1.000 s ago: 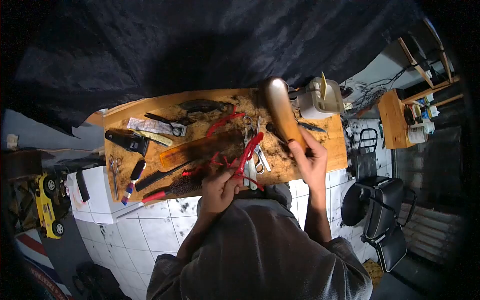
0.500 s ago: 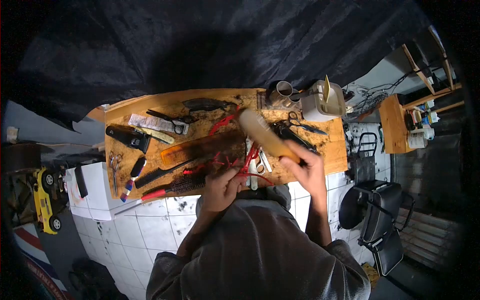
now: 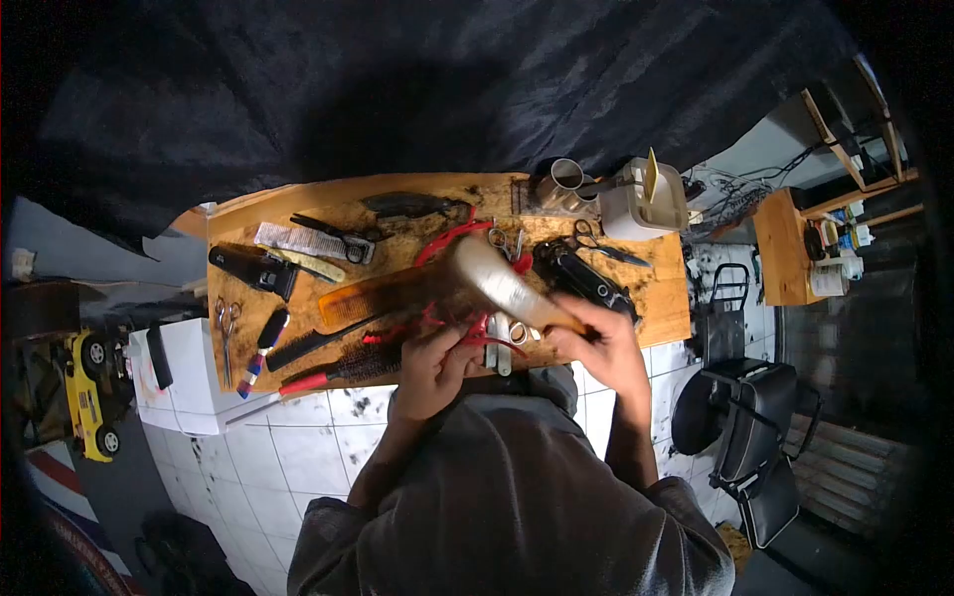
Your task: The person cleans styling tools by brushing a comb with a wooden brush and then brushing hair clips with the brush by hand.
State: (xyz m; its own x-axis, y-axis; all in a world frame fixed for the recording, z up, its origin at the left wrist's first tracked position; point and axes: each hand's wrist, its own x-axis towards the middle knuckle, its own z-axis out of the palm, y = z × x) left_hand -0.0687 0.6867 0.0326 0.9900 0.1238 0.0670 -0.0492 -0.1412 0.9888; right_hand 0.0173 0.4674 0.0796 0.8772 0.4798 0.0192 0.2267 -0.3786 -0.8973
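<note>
My right hand (image 3: 603, 343) is closed around the light-brown handle of a brush (image 3: 502, 288). Its pale head, smeared by motion, points up and left over the bench. My left hand (image 3: 432, 370) has its fingers curled together at the bench's front edge. They grip a thin red plastic piece (image 3: 489, 341), possibly a hair clip, partly hidden by the fingers and the brush. Left of the brush lies a large amber comb (image 3: 353, 307). Below it are a black comb (image 3: 313, 343) and a round brush with a red handle (image 3: 343, 374).
Hair clippings cover the wooden bench (image 3: 661, 298). Black clippers (image 3: 586, 276) and scissors (image 3: 611, 248) lie at right, near a white container (image 3: 636, 214) and a metal cup (image 3: 564, 179). Another clipper (image 3: 250, 270) sits at left. A black chair (image 3: 750, 422) stands at right.
The brush has swung down and left in my right hand, uncovering the scissors handles and part of the clippers behind it. My left hand has shifted only slightly.
</note>
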